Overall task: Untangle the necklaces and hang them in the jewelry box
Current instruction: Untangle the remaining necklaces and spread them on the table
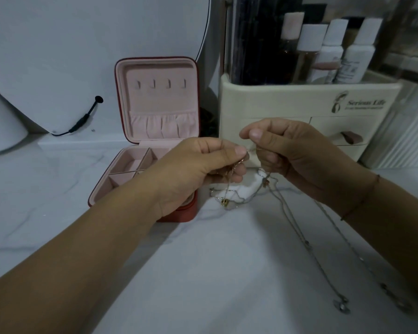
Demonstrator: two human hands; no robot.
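Left hand (196,165): pinching a fine chain between thumb and curled fingers, over the box's front right corner.
Right hand (295,153): gripping the strands in a curled pinch, just beside the left thumb tip.
Necklaces (258,189): thin metal chains, silvery and gold-toned, hanging in a knotted bunch straight below both pinches and pooling on the counter.
Gold pendant (225,203): small, dangling under the left hand's grip, down near the counter.
Long chain (299,237): trailing from the right-hand grip toward the near edge, ending in a small grey charm (340,306).
Jewelry box (159,102): square, red outside, soft pink lining, standing open behind and below the left hand.
Hooks (161,84): four small ones in the lid, sitting bare above a gathered pocket.
Counter (203,261): smooth white marble with grey veins, lying under both hands.
Organizer (287,102): glossy cream plastic, standing behind the right hand and holding white-capped bottles (336,51).
Thread bracelet (362,201): thin red cord, circling the right wrist.
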